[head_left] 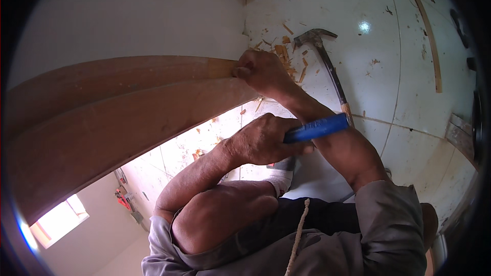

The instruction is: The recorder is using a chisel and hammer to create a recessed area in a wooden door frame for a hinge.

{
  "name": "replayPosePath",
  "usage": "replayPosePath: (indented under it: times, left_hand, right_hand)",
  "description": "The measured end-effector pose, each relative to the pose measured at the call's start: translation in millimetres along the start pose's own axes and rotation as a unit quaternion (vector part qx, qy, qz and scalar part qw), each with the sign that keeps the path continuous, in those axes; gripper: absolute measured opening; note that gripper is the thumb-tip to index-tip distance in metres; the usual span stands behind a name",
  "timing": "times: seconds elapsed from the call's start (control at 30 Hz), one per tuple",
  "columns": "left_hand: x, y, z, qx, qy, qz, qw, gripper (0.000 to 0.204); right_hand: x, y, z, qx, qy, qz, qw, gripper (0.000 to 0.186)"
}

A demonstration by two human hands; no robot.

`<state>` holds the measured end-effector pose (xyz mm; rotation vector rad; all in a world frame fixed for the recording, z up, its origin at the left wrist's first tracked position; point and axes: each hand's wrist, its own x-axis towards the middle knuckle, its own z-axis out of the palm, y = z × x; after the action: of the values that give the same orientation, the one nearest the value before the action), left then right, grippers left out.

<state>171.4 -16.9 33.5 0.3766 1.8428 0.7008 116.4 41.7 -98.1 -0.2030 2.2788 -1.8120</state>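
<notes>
My left hand (266,139) is closed around a blue tool handle (318,128), which sticks out to the right over my right forearm. Whatever is at the handle's other end is hidden by the hand. Farther forward, my right hand (262,71) has its fingers curled against the end of a long brown wooden panel (128,89), like a door seen along its edge. A small bit of red shows between the fingers, too little to name. Beside that hand, a claw hammer (327,66) lies on the floor, its dark shaft pointing toward me.
Wood chips (284,53) are scattered over the white tiled floor (376,61) around the panel's end. A thin wooden strip (428,36) lies at the right. Red and grey tools (124,198) sit on the floor at the left, beyond the panel. A pale wall (153,15) rises behind it.
</notes>
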Motion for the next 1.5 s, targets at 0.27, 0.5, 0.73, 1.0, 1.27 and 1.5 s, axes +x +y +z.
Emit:
replayPosePath:
  times: [0.27, 0.5, 0.73, 1.0, 1.27, 1.5]
  left_hand:
    - [-5, -14, 0, -0.013, 0.043, -0.009, 0.999, 0.043]
    - [-1, -21, 5, 0.031, 0.055, -0.005, 0.998, 0.043]
    - [-1, -27, 4, 0.007, 0.075, -0.045, 0.996, 0.044]
    - [5, -40, 6, -0.036, 0.137, -0.017, 0.99, 0.048]
    - [20, -15, -4, -0.023, 0.142, 0.019, 0.989, 0.05]
    - [56, -6, 10, 0.112, 0.194, 0.154, 0.962, 0.03]
  right_hand:
    - [4, -13, 2, -0.095, -0.017, -0.022, 0.995, 0.018]
    - [16, 1, -25, 0.022, -0.144, -0.048, 0.988, 0.017]
    - [-6, 21, -10, -0.156, 0.06, -0.129, 0.977, 0.017]
    - [-28, 28, 1, -0.054, 0.086, -0.226, 0.969, 0.024]
    - [-29, 45, -55, 0.179, -0.034, 0.068, 0.981, 0.02]
    - [-91, -8, -194, 0.282, -0.22, 0.012, 0.934, 0.063]
